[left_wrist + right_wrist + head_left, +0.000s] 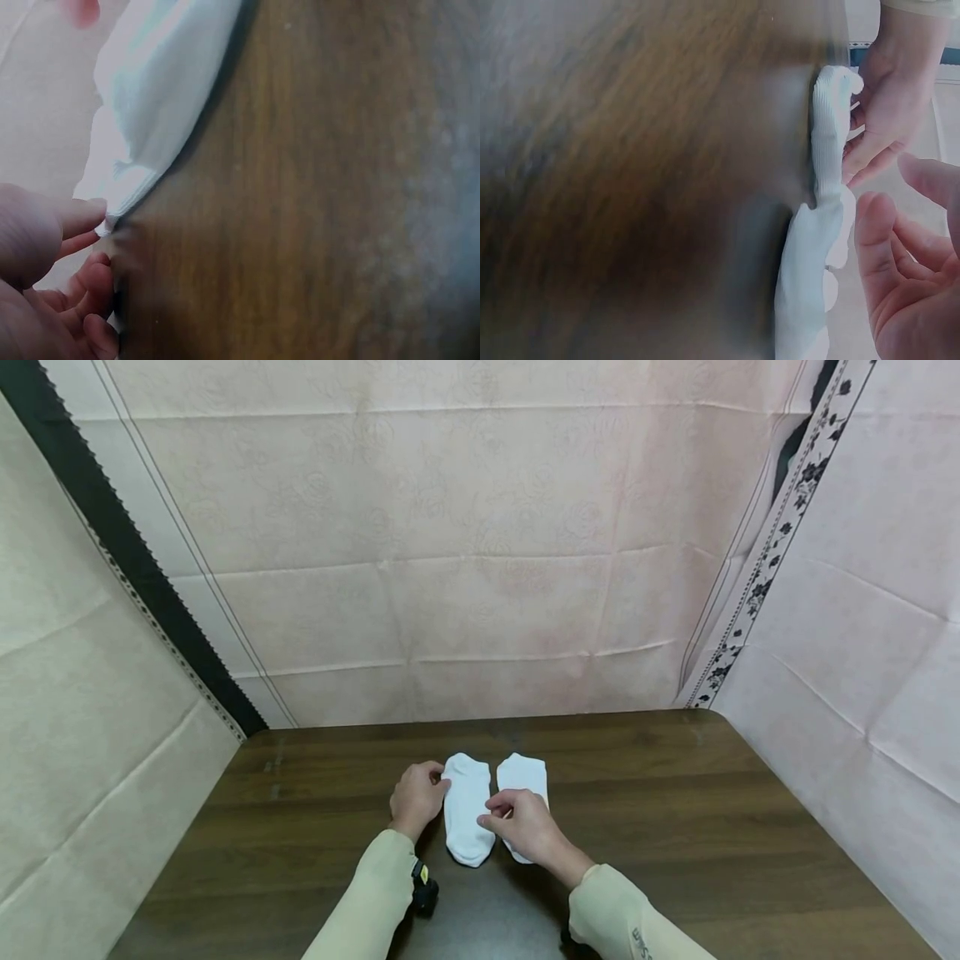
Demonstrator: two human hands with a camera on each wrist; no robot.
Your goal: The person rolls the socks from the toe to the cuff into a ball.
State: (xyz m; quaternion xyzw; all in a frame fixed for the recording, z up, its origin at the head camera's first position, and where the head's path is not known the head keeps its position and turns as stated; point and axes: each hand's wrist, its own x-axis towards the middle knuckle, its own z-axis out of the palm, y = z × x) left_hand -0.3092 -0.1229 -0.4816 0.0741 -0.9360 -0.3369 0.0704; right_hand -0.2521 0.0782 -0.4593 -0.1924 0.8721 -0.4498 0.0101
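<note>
Two white socks side by side, toes pointing away, on a dark wooden table (pixel 675 827), near its middle and just ahead of both forearms. Left sock (pixel 467 810) lying flat, long and slightly curved; right sock (pixel 523 777) just beside it, a thin strip of table showing between them, its near half hidden under a hand. Left hand (pixel 416 797) at the outer edge of the left sock near its far end, fingers curled, fingertips (pixel 88 212) pinching the sock's edge (pixel 150 112) in the left wrist view, a small bit of fabric caught between thumb and forefinger. Right hand (pixel 525 827) over the near part of the right sock and reaching across the gap toward the left sock, fingers bent with thumb and forefinger tips drawn close together; in the right wrist view, fingers (pixel 900 270) loosely curled just beside a sock (pixel 821 247), hard to tell whether fabric is actually pinched or only touched. Pale green sleeves (pixel 375 893) covering both forearms, a small dark device (pixel 423 887) strapped at the left wrist. Behind the table, pale pink creased cloth (pixel 480 568) hung as a backdrop, with a dark band (pixel 112 543) to the left of the table and a floral-patterned strip (pixel 780 535) to the right.
</note>
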